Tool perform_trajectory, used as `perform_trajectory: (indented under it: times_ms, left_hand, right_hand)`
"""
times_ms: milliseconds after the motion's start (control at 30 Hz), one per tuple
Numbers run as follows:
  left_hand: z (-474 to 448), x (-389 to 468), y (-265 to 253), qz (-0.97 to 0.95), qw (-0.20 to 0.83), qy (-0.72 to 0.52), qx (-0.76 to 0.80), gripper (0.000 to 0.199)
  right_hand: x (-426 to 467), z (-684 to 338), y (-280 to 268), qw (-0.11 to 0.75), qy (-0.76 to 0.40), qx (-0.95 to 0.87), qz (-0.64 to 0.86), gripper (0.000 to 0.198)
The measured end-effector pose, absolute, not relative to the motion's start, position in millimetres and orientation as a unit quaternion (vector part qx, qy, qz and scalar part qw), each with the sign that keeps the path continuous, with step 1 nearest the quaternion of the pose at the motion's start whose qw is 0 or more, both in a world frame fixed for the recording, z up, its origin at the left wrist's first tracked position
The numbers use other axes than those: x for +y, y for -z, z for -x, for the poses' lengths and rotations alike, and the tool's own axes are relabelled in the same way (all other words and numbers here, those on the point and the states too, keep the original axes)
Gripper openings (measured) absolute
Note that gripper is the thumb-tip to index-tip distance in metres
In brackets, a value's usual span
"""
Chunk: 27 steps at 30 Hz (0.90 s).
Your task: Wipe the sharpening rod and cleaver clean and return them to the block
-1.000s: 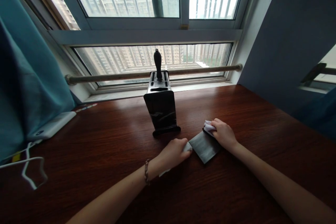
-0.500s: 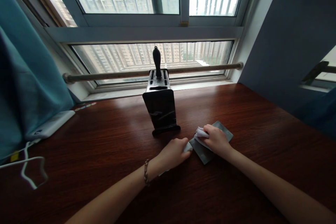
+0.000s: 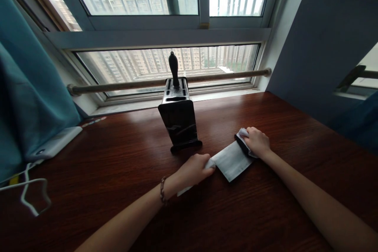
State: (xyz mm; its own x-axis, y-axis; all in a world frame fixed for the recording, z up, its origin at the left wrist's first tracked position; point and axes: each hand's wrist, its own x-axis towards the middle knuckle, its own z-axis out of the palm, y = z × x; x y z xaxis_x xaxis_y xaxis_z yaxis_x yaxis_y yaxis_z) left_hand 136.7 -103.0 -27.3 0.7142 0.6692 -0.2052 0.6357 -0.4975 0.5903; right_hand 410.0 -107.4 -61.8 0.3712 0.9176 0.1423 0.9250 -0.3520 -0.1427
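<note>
My left hand is wrapped round the pale handle of a cleaver, and a pale end also shows below my wrist. The cleaver has a broad grey rectangular blade that extends to the right, low over the brown table. Most of its handle is hidden in my fist. My right hand is closed on a crumpled white cloth at the blade's far right end. A dark strip, shadow or reflection, shows along the blade beside the cloth.
A black knife block with one dark-handled tool upright in it stands beyond my hands. At left lie a white power strip and a white cable, near a blue curtain. A window rail runs behind.
My right hand has slid the cloth to the right and slightly away along the blade, uncovering its middle. My left hand keeps its hold. The view has shifted slightly.
</note>
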Motion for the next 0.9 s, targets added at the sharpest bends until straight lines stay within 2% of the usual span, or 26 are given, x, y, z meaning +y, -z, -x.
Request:
perform_trajectory:
  times_ms: [100,300,567,733,900]
  left_hand:
    - [-136.3,-102.3,27.1,-0.865,0.335,-0.020,0.374,0.029]
    - [-135.8,-98.5,33.9,-0.866,0.340,-0.021,0.365,0.029]
    - [-135.3,-97.0,36.0,-0.872,0.338,-0.026,0.354,0.025]
    - [-136.0,-98.7,33.3,-0.871,0.337,-0.030,0.356,0.026]
    - [-134.7,-98.0,35.1,-0.857,0.369,-0.015,0.360,0.030]
  right_hand:
    - [-109.9,-409.1,61.5,0.114,0.018,-0.570,0.813,0.022]
    - [-121.5,-382.4,56.8,0.188,-0.104,-0.637,0.740,0.024]
    - [-135.9,-346.4,63.4,0.253,-0.164,-0.694,0.654,0.027]
    - [-132.4,-353.9,59.7,0.240,-0.154,-0.702,0.652,0.025]
    - [-113.3,-399.2,59.4,0.178,-0.113,-0.622,0.755,0.027]
